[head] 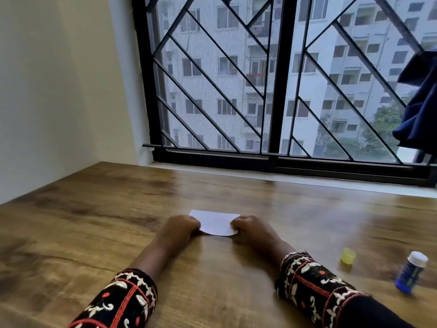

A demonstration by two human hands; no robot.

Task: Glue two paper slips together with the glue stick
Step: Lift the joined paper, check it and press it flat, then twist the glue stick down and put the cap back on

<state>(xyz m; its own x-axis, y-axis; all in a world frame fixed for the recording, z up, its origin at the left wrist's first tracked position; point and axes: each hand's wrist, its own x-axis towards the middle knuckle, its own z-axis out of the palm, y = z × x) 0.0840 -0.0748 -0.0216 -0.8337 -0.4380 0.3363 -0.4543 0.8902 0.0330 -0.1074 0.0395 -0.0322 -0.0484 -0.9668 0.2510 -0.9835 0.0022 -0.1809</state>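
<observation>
A white paper slip (216, 222) lies on the wooden table (94, 209), near the middle. My left hand (181, 229) grips its left end with curled fingers. At the slip's right end my right hand (251, 229) holds it the same way. Whether one slip or two stacked slips lie there I cannot tell. The blue glue stick (410, 274) lies uncapped on the table at the far right, white glue end pointing away. Its yellow cap (347, 255) stands apart, to the left of the stick.
A barred window (272, 91) runs along the far edge of the table. A white wall (59, 91) closes the left side. Dark blue cloth (421, 102) hangs at the upper right.
</observation>
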